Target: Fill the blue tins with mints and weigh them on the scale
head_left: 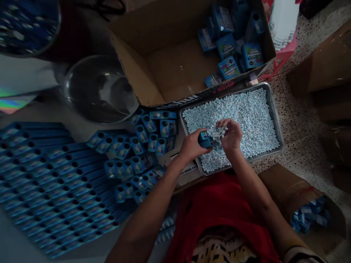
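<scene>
My left hand (192,147) is wrapped round a small blue box (205,139), held over the left part of a metal tray (277,120). The tray is full of small pale blue and white candies (249,120). Close beside the box, my right hand (231,136) has its fingers curled round a heap of these candies (217,132), which reaches the box's edge. The box's far side is hidden by the candies.
An open cardboard box (175,69) with blue packs (229,68) stands behind the tray. Left are a metal bowl (100,95), loose blue boxes (137,145) and long rows of blue boxes (63,175). Another carton (287,182) with blue packs is at lower right.
</scene>
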The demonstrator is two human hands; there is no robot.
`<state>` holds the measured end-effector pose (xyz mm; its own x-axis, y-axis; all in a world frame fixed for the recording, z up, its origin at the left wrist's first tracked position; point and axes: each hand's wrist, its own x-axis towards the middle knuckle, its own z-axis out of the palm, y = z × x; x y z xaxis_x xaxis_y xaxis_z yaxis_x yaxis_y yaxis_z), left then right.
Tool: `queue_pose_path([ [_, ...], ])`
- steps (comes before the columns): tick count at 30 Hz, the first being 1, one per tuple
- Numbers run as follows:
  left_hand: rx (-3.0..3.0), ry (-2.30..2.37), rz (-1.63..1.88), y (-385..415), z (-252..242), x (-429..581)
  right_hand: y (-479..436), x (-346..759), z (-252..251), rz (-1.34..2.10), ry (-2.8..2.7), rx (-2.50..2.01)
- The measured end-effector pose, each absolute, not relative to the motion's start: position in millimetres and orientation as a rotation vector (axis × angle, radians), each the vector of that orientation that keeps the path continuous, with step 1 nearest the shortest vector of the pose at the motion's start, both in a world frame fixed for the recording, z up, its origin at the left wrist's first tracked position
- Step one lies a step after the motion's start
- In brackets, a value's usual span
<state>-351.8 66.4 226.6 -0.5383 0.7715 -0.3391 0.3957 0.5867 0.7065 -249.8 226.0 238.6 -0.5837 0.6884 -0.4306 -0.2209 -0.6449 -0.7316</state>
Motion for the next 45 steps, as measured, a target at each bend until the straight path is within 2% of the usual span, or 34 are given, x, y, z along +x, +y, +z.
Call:
queue_pose_path([
  [3,0.987,2.113,1.026,62,228,-348,245,-229,246,2.201,-0.648,-1.007],
  [5,0.975,2.105,1.231,64,221,-342,258,-212,245,2.136,-0.730,-1.128],
  [9,0.936,2.035,1.444,82,198,-324,269,-180,234,1.980,-1.189,-1.358],
  [12,0.816,2.086,1.560,95,184,-318,272,-163,225,1.940,-1.645,-1.360],
  [16,0.837,2.080,1.650,102,177,-320,272,-148,210,1.770,-2.102,-1.151],
  [22,0.856,1.975,1.725,95,181,-319,275,-139,194,1.600,-2.365,-0.978],
  [29,0.929,1.754,1.735,68,190,-313,271,-165,184,0.932,-3.023,-0.576],
  [33,0.870,1.880,1.703,53,171,-309,259,-188,164,0.794,-3.174,-0.556],
  [37,0.766,1.960,1.609,43,154,-307,273,-200,153,1.133,-2.892,-0.984],
  [40,0.845,1.985,1.415,38,157,-309,284,-202,162,1.757,-2.201,-1.332],
  [43,0.828,2.032,1.297,35,166,-312,282,-200,187,2.379,-1.399,-1.278],
  [45,0.760,2.054,1.282,34,170,-312,274,-201,209,2.546,-1.118,-1.090],
])
